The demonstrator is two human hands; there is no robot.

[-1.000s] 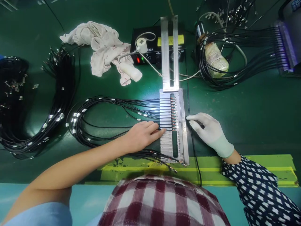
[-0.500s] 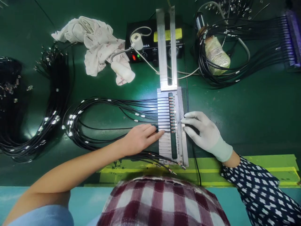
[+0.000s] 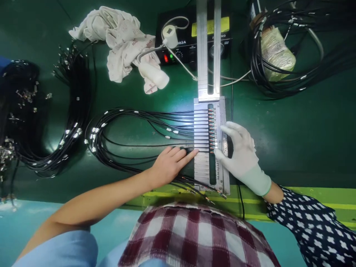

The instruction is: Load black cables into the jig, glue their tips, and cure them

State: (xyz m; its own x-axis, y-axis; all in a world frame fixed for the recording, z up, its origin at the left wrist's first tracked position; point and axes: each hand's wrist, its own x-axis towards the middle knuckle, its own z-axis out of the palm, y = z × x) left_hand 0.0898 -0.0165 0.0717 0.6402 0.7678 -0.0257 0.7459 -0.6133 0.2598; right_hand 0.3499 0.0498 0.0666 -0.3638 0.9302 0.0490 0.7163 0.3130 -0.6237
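Silver metal fixture with cross grooves and a long central opening [image 3: 201, 170] lies right of centre. Thin black cables with white tags [image 3: 94, 142] sit in its upper grooves, one beside another; their small metal connector ends [image 3: 211, 129] line up over the opening. Lower grooves show bare metal. Cables run left from the fixture and loop round at centre-left.

Bare left hand [image 3: 168, 167] is at centre, over the cables; one extended digit touches the fixture's left edge by the lowest seated cable. Cannot tell if it pinches that cable or only presses. White-gloved right hand [image 3: 243, 155] is at the fixture's right edge, thumb and fingers spread apart, thumb tip near the lowest connectors, fingertip higher up the edge.

Loose black cable ends [image 3: 210, 200] lie across the fixture's bottom edge. Silver slotted metal rail [image 3: 202, 48] extends from the fixture's top to the frame top, in front of a black control box with red and green lights [image 3: 186, 55].

Upper left: crumpled off-white printed cloth [image 3: 122, 44], white cylinder [image 3: 154, 75] on it. Far left: thick black cable bundle [image 3: 79, 92]. Upper right: clear plastic-wrapped lump [image 3: 278, 53], contents unclear, ringed by coiled black cables [image 3: 256, 63].
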